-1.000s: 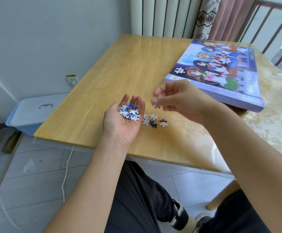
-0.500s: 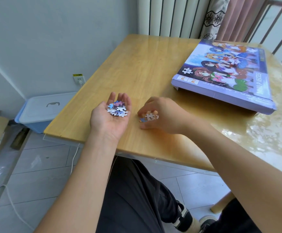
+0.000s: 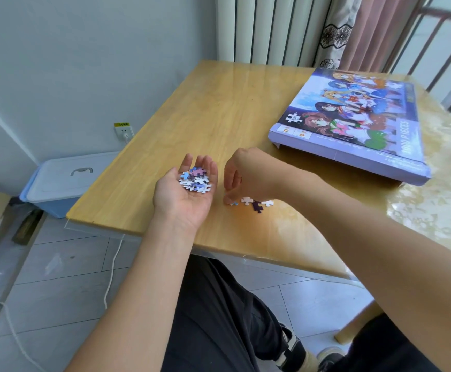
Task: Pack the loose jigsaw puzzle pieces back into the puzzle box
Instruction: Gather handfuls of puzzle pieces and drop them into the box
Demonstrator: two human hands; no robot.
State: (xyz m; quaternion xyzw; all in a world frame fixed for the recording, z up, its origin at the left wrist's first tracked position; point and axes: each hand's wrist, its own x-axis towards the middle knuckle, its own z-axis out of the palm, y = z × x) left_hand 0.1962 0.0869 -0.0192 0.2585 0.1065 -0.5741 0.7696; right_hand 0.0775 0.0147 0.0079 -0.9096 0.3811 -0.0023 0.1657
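My left hand [image 3: 185,196] lies palm up over the wooden table [image 3: 205,116], its fingers nearly straight, carrying a small heap of puzzle pieces [image 3: 195,179]. Just to its right, my right hand [image 3: 241,175] points its fingers down at the table and pinches a blue-edged piece [image 3: 233,203] at the fingertips. Three loose pieces [image 3: 257,204], white and dark purple, lie under my right wrist. The purple puzzle box [image 3: 353,124], printed with cartoon figures, sits lid-on at the far right of the table, well away from both hands.
A blue storage bin with a white lid [image 3: 66,181] stands on the floor left of the table, below a wall socket [image 3: 123,132]. A white cable [image 3: 111,275] hangs past the table's near edge. Curtains and a radiator stand behind the table.
My right hand came down from above the table onto the loose pieces and now pinches one at their left end. My left hand kept its heap of pieces, palm up.
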